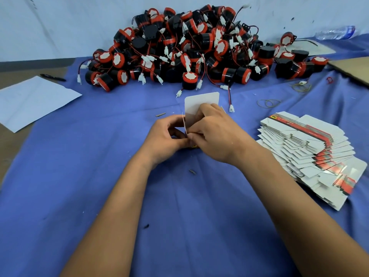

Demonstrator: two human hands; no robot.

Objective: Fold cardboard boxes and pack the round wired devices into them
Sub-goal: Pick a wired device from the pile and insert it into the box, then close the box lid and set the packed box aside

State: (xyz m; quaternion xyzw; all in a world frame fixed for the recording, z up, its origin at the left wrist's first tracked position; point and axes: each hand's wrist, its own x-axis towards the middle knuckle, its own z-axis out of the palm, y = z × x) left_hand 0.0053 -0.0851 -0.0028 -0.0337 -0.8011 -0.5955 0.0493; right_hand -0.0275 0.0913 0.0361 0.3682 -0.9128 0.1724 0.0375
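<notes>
Head view: my left hand (pixel 166 134) and right hand (pixel 216 134) both pinch a white box (pixel 196 104), flap upright, near the device pile (pixel 191 48).

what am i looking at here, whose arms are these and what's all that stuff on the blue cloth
There is no machine here: a person wears a camera on the head, so the one picture looks forward and down over their own bare arms. The left hand and the right hand together grip a small cardboard box that is being folded; its white flap stands up between them. Beyond the hands lies a big pile of round wired devices, black and red with white plugs. To the right sits a fanned stack of flat boxes not yet folded. On the blue cloth there are also a white sheet of paper, a pen and some rubber bands.
</notes>
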